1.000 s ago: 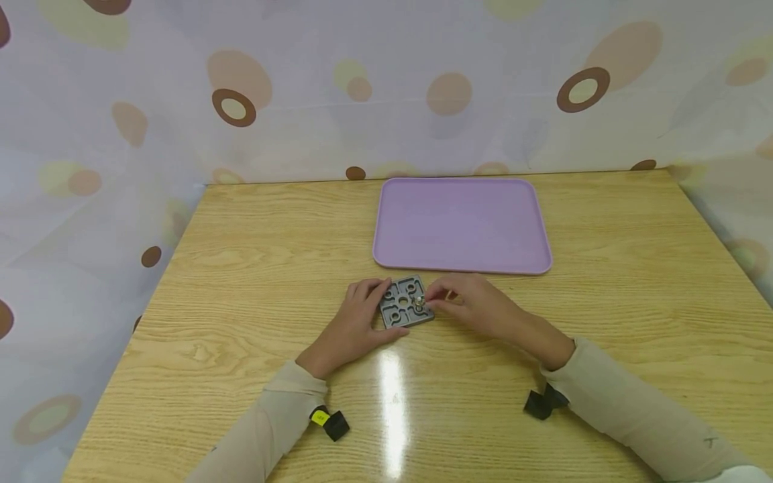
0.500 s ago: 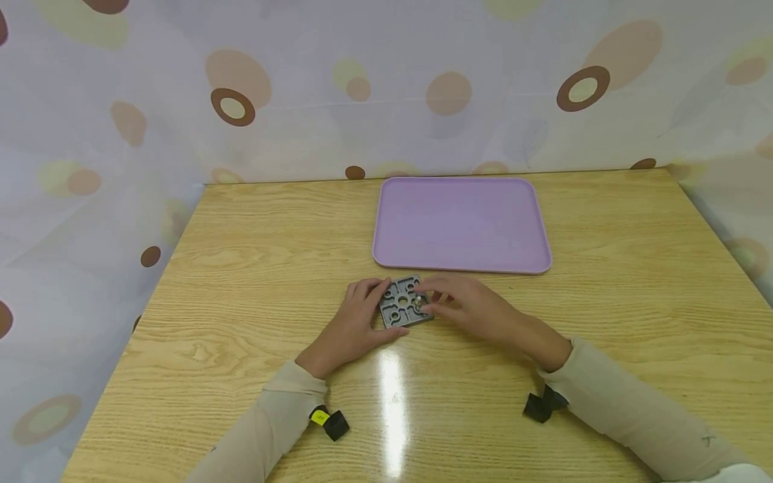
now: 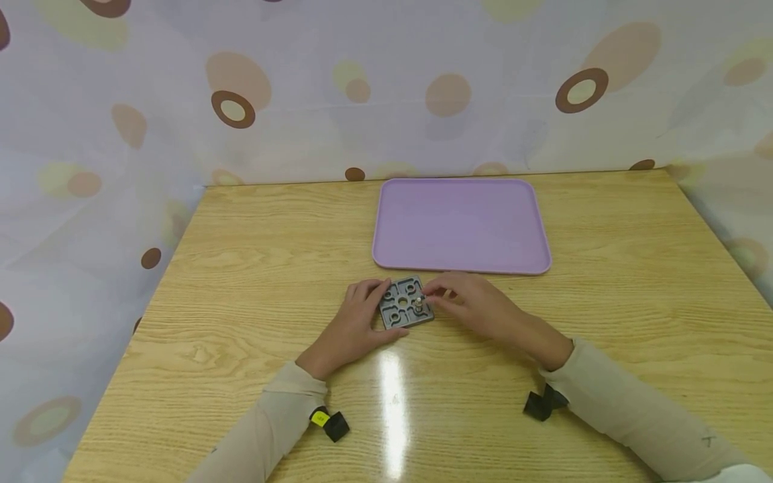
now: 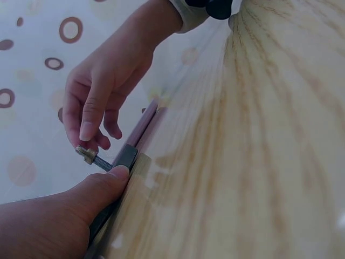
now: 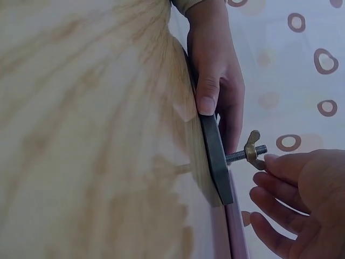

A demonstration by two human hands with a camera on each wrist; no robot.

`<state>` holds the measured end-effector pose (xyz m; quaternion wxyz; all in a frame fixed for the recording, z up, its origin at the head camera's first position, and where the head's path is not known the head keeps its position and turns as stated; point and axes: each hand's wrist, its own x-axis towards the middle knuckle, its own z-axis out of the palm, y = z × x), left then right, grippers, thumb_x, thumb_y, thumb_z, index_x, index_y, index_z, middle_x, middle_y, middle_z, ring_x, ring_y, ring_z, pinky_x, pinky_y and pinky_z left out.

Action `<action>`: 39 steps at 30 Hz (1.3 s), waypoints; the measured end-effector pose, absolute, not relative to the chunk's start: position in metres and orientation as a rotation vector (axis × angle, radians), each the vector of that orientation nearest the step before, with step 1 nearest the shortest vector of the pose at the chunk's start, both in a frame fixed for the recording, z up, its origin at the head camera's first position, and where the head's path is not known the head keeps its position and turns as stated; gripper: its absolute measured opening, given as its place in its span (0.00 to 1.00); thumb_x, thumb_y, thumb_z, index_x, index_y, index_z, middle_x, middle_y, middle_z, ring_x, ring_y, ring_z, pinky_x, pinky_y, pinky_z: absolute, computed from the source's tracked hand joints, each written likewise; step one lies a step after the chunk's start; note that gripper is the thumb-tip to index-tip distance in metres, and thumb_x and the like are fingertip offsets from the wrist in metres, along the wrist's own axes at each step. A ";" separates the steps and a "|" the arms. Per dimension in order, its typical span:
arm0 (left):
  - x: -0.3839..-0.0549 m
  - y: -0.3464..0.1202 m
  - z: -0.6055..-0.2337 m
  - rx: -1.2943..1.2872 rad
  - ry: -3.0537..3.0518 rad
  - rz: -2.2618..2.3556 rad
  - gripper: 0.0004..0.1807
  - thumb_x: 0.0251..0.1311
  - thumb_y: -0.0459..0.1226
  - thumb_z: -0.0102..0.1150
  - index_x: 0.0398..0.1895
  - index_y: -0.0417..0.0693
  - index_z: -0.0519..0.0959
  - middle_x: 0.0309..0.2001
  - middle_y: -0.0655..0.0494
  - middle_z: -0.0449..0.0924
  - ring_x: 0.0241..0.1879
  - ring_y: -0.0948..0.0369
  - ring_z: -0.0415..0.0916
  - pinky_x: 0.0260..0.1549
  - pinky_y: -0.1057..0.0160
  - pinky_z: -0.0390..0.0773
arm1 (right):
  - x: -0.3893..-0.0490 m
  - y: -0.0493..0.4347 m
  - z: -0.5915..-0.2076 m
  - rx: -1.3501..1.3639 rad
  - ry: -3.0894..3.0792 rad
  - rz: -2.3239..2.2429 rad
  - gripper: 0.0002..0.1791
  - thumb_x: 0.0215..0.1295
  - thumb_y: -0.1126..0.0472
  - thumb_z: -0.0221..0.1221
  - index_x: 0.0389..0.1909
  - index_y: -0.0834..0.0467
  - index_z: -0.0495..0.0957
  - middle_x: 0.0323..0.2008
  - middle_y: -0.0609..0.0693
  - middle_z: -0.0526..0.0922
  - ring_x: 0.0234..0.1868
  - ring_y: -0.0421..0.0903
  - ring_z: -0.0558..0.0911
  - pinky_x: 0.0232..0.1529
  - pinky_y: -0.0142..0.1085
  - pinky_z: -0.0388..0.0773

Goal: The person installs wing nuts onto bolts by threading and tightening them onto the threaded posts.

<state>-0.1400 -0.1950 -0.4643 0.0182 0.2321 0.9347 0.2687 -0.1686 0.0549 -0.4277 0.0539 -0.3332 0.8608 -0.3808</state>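
Note:
A square grey metal plate (image 3: 403,303) with round holes and raised ribs lies on the table. My left hand (image 3: 356,325) grips it, thumb along the near edge and fingers at the far left corner. From the plate's right part rises a threaded bolt (image 5: 235,156) carrying a brass wing nut (image 5: 252,150), spaced off the plate with thread showing on both sides. My right hand (image 3: 477,302) is beside it; in the right wrist view one fingertip is right at the nut's lower wing, and the other fingers are loosely bent. The thumb stands apart from the nut in the left wrist view (image 4: 85,155).
A purple tray (image 3: 461,225) lies just beyond the plate on the wooden table (image 3: 272,255). A patterned cloth (image 3: 386,87) stands behind the table and along its sides. Small black devices (image 3: 545,404) are strapped at both wrists.
My right fingers reach left over the wing nut, then draw back a little to the right. The left hand and plate stay in place.

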 end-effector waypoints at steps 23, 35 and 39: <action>-0.140 -0.195 -0.463 0.711 2.897 0.830 0.49 0.51 0.63 0.57 0.71 0.48 0.55 0.63 0.53 0.57 0.60 0.59 0.51 0.55 0.58 0.63 | -0.168 0.056 -0.426 -1.056 2.653 -1.168 0.05 0.62 0.62 0.60 0.38 0.55 0.82 0.35 0.42 0.81 0.39 0.38 0.78 0.38 0.31 0.76; -0.140 -0.195 -0.463 0.720 2.909 0.811 0.49 0.51 0.63 0.58 0.71 0.47 0.55 0.63 0.53 0.57 0.59 0.59 0.52 0.55 0.58 0.63 | -0.169 0.056 -0.425 -1.091 2.611 -1.155 0.04 0.62 0.60 0.60 0.37 0.53 0.81 0.34 0.39 0.81 0.37 0.36 0.78 0.40 0.34 0.76; -0.140 -0.194 -0.462 0.729 2.917 0.816 0.49 0.51 0.62 0.59 0.71 0.46 0.56 0.62 0.52 0.58 0.59 0.58 0.53 0.54 0.58 0.63 | -0.170 0.056 -0.427 -1.123 2.606 -1.162 0.04 0.62 0.59 0.60 0.36 0.53 0.81 0.33 0.38 0.80 0.37 0.36 0.78 0.39 0.33 0.76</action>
